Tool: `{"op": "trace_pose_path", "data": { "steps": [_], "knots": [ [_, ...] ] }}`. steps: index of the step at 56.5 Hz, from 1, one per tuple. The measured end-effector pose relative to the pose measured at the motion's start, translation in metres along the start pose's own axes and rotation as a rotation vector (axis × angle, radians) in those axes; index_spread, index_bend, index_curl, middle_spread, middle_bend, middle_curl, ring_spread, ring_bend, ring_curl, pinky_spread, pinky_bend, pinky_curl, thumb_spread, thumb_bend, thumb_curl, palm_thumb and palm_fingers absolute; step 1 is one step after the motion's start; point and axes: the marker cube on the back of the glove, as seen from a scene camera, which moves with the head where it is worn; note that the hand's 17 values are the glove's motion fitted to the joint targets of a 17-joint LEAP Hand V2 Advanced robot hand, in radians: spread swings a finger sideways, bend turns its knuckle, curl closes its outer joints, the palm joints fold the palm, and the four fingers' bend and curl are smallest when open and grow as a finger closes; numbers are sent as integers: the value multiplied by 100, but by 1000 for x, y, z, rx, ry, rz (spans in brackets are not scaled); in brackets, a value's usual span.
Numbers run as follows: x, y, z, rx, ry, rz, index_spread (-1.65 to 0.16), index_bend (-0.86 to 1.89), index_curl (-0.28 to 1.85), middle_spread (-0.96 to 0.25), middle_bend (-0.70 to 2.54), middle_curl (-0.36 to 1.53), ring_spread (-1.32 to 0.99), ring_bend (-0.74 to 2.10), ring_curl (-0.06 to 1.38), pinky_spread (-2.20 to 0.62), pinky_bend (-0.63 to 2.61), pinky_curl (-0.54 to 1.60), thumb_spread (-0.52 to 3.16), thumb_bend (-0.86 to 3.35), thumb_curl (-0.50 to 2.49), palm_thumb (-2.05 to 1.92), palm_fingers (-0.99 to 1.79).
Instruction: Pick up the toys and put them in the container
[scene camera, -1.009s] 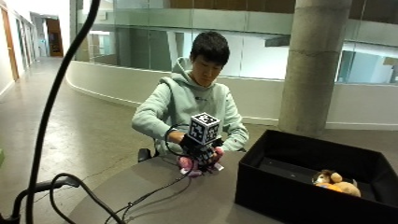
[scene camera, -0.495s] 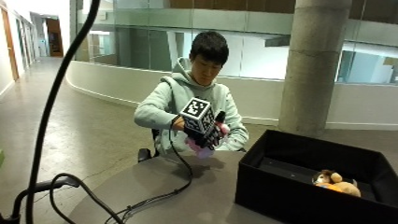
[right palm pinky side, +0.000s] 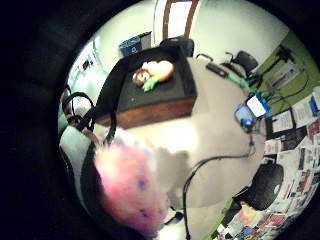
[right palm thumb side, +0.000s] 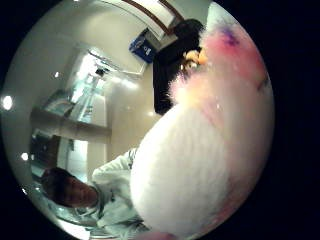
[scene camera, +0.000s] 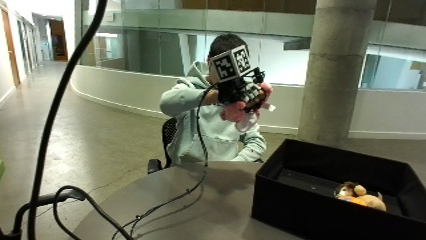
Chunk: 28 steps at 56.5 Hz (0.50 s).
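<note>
Pink and white plush forms the toy (scene camera: 241, 111) held by the gloved right hand (scene camera: 243, 91), whose fingers are curled round it. In the outside view the hand and toy are raised in front of the person's face, well above the counter (scene camera: 200, 200) and apart from it. The person sits behind the counter in a light hooded top. The black container (scene camera: 319, 215) stands on the counter, to the side of the raised hand and well below it. Inside the container, an orange and brown plush toy (scene camera: 358, 195) lies on the floor of the box, near one wall. In the little finger side palm view the pink toy (right palm pinky side: 131, 187) lies close to the palm, with the container (right palm pinky side: 155, 87) and the orange and brown toy (right palm pinky side: 152, 72) visible beyond it across the counter (right palm pinky side: 210, 150). In the thumb side palm view the pink and white fur (right palm thumb side: 200, 160) fills much of the field. A black cable (scene camera: 180, 197) trails across the counter surface.
</note>
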Motion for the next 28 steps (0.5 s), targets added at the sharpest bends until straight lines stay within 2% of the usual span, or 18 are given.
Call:
{"op": "trace_pose_path", "data": {
  "steps": [10, 18, 20, 23, 24, 25, 26, 27, 28],
  "knots": [
    [-27, -68, -19, 215, 116, -55, -37, 63, 97, -26, 118, 86, -33, 141, 65, -42, 88, 52, 62, 8, 119, 51, 113],
    [-45, -109, -1, 391, 91, -111, -38, 58, 101, -25, 119, 86, -34, 137, 64, -42, 89, 52, 61, 7, 123, 49, 102],
    [-46, -117, 10, 363, 100, -101, -37, 46, 103, -25, 112, 85, -33, 137, 65, -41, 95, 54, 65, 5, 122, 48, 79],
    [-44, -126, 28, 233, 108, -68, -33, 21, 101, -24, 101, 83, -31, 138, 66, -37, 99, 56, 76, 3, 119, 43, 39],
    [-42, -128, 34, 182, 118, -59, -32, 20, 100, -23, 98, 82, -30, 130, 64, -35, 96, 56, 82, -3, 116, 30, 22],
    [-39, -131, 39, 136, 133, -52, -30, 14, 97, -22, 96, 80, -29, 113, 60, -30, 94, 57, 91, -3, 111, 29, -11],
    [-35, -133, 44, 99, 150, -47, -29, 11, 94, -22, 101, 81, -27, 103, 60, -28, 92, 58, 95, -3, 108, 26, -21],
    [-32, -134, 48, 69, 163, -43, -28, 13, 89, -18, 71, 71, -23, 88, 55, -24, 93, 56, 98, -8, 103, 18, -62],
    [-30, -136, 52, 45, 171, -39, -27, 10, 85, -16, 62, 68, -21, 78, 51, -22, 91, 54, 100, -9, 99, 13, -65]
  ]
}}
